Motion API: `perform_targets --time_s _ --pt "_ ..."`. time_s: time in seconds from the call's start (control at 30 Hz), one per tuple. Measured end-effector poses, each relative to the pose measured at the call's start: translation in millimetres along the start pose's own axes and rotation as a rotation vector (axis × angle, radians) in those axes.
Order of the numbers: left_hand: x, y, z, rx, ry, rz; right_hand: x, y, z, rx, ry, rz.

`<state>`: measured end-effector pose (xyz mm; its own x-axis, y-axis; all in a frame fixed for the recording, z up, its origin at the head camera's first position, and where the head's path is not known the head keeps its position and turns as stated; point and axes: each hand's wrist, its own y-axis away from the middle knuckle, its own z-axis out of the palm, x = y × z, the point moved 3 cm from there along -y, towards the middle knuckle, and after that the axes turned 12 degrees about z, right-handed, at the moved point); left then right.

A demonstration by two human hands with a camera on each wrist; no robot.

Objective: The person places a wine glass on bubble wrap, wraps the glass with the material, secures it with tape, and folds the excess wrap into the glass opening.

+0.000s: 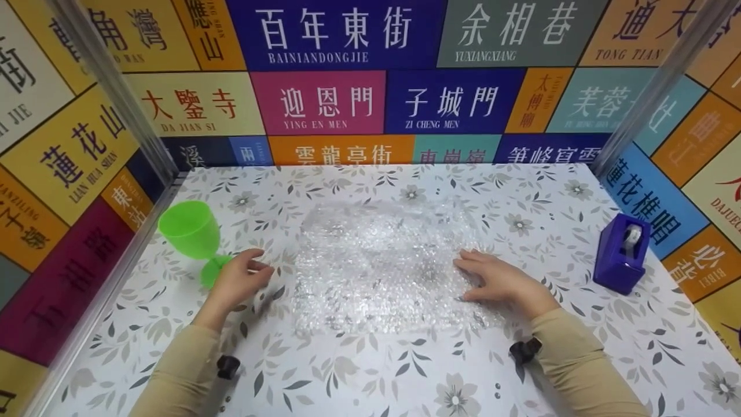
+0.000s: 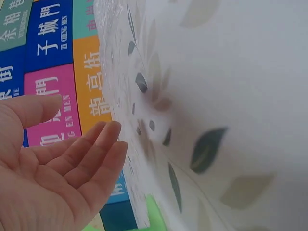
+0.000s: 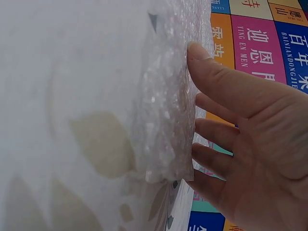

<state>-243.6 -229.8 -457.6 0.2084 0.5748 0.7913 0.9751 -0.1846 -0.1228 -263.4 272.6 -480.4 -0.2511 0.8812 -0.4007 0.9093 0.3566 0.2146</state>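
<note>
Left wall point(image 1: 40, 200): coloured blocks of Chinese lettering; a yellow one reads LIAN HUA SHAN, a small orange one beside it 東站.
Left corner: a clear strip point(image 1: 118, 87) runs down where two walls meet.
Green goblet point(image 1: 191, 234): upright on the bench's left side, its foot partly hidden behind the left hand.
Left hand point(image 1: 238, 282): holding nothing, fingers loosely bent and thumb apart; whether it touches the goblet cannot be told. A tan sleeve point(image 1: 179, 365) covers the forearm.
Back wall point(image 1: 275, 84): DA JIAN SI in red on cream, BAINIANDONGJIE on blue, YING EN MEN on pink, ZI CHENG MEN on blue, YUXIANGXIANG on grey, TONG TIAN on orange.
Bench point(image 1: 359, 373): white cover printed with grey flowers and dark and beige leaves.
Bubble wrap point(image 1: 376, 260): a clear, glinting sheet lying flat in the bench's middle, between the hands.
Right hand point(image 1: 498, 278): spread wide at the wrap's right side, fingertips against it.
Tape dispenser point(image 1: 619, 263): blue-purple, near the bench's right edge, a roll point(image 1: 632, 236) inside.
Right wall point(image 1: 683, 194): 蓮花樵唱 on light blue, BIBEI on orange.
</note>
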Motion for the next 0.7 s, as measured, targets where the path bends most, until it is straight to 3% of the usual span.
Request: perform_targets --time_s 0.27,0.43,0.7 --pt "-14.3 11.1 -18.3 0.029 0.107 -0.021 -0.7 1.5 0.9 0.002 -0.002 0.013" --pt "-25.0 19.3 -28.7 -0.021 0.129 -0.016 0.3 1.5 1.6 0.003 -0.008 0.023" --pt "-44.0 31.5 -47.6 -0.048 0.122 -0.114 2.6 0.6 1.2 -0.001 -0.018 0.047"
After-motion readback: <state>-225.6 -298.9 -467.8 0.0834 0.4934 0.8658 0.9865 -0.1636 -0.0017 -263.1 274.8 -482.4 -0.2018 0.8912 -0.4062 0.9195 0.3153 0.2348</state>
